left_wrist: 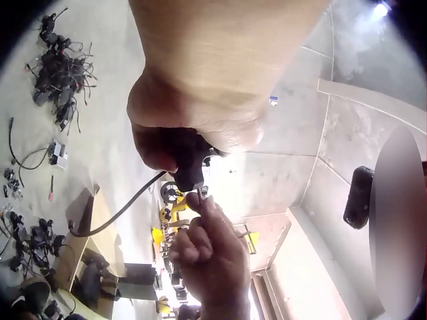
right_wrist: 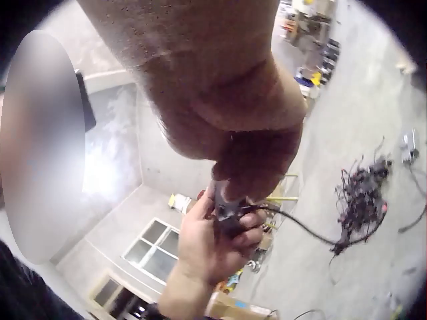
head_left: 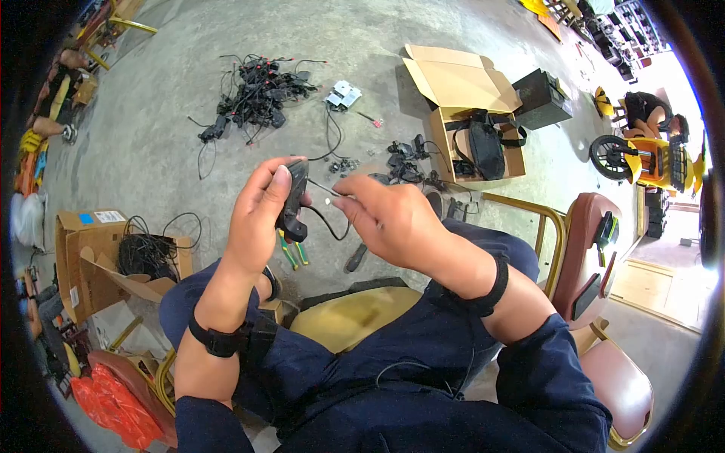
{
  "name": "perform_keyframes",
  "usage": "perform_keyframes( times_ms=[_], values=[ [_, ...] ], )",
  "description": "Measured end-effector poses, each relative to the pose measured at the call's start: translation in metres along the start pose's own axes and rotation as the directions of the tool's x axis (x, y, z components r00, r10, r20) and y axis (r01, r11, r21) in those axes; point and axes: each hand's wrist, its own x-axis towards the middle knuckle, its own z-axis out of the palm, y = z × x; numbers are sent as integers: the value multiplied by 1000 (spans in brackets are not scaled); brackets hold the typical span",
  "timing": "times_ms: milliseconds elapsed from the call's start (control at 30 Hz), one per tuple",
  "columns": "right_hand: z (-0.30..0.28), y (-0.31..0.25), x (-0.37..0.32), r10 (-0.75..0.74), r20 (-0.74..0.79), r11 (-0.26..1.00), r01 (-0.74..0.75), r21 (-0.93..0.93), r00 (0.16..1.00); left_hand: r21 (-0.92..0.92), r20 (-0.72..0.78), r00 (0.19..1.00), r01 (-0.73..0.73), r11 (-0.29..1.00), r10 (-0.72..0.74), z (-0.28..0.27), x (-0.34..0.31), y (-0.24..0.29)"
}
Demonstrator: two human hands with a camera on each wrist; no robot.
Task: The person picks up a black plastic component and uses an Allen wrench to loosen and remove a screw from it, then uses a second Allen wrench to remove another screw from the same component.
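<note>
Black device [head_left: 293,202], gripped in the left hand [head_left: 257,208], seemingly undergoes fine work, calling for steady alignment of the thin rod [head_left: 323,187] the right hand [head_left: 396,223] pinches.

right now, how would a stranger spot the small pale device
On the floor, find the open cardboard box holding a black bag. In the head view, a tangled heap of black cables lies left of it, and the pale device sits between them. Its whitish body stands out from that dark heap.
</note>
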Motion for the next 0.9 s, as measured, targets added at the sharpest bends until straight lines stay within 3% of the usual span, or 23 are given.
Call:
perform_keyframes(
  times_ms=[33, 100, 167, 367, 400, 433, 533, 767, 833, 867, 900],
  values=[
    [0, 4, -1, -335, 9, 876, 315, -364, 942, 1, 0, 1000, 1, 1000, -1, -2, 0, 0],
    [-1, 6, -1, -338, 32, 855, 321, -408, 941, -72, -21, 990, 137, 988, -139, -2, 0, 0],
    [-3, 6, 0, -344, 56, 828, 331, -452, 937, -88, -29, 990, 135, 987, -138, 0, 1, -1],
    [-5, 1, 1, -265, -43, 937, 246, -249, 963, -239, -69, 981, 160, 958, -181, 1, 2, 1],
    [-7, -6, 0, 0, 36, 1000, 0, 12, 999, -304, -69, 977, 171, 937, -201, 0, 2, 0],
    [-10, -11, 0, 236, 178, 931, -275, 242, 955, -304, -68, 977, 172, 937, -202, -1, 2, 1],
    [-11, -15, 0, 324, 247, 859, -393, 327, 913, -393, 0, 979, 186, 901, -202, -1, 1, 2],
    [-9, -13, 3, 351, 311, 789, -458, 410, 883, -373, -9, 989, 133, 918, -147, 1, 1, 2],
    [-6, -6, 3, 356, 360, 660, -505, 557, 862, -355, -2, 990, 129, 926, -139, 1, 1, 3],
    [-7, -4, 4, 356, 360, 660, -505, 557, 862, -305, -11, 994, 101, 947, -110, 2, 0, 3],
    [-9, -2, 6, 358, 425, 565, -556, 610, 831, -254, -19, 997, 73, 964, -81, 3, 0, 3]
  ],
)
